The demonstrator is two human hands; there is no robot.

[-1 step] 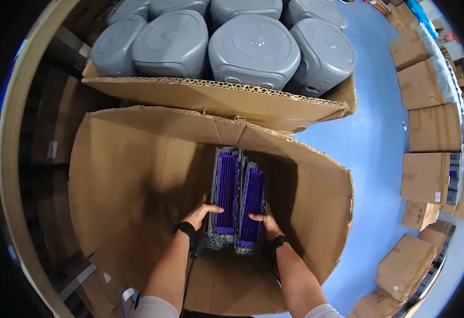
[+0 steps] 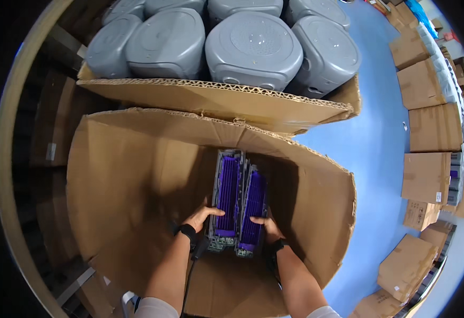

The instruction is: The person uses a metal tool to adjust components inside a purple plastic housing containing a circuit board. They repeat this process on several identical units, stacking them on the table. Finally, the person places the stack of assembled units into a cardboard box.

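Observation:
Two long grey units with purple ribbed faces stand side by side inside a large cardboard box [image 2: 120,180]. My left hand [image 2: 200,216] is closed on the outer side of the left purple-and-grey unit [image 2: 227,196], its thumb lying across the purple face. On the other side, my right hand [image 2: 269,228] grips the right purple-and-grey unit [image 2: 253,209] with the thumb over its front. Most fingers of both hands are hidden behind the units. The right unit sits slightly lower than the left one, and their inner edges are close together.
Behind this box, another carton [image 2: 216,95] holds several grey rounded plastic housings [image 2: 254,50]. Stacked cardboard boxes [image 2: 427,175] line the right side beyond the blue floor [image 2: 364,153]. A pale rail [image 2: 4,143] and dark shelving with boxes run along the left.
The view has shifted very slightly. Both hands keep the same hold on the two units.

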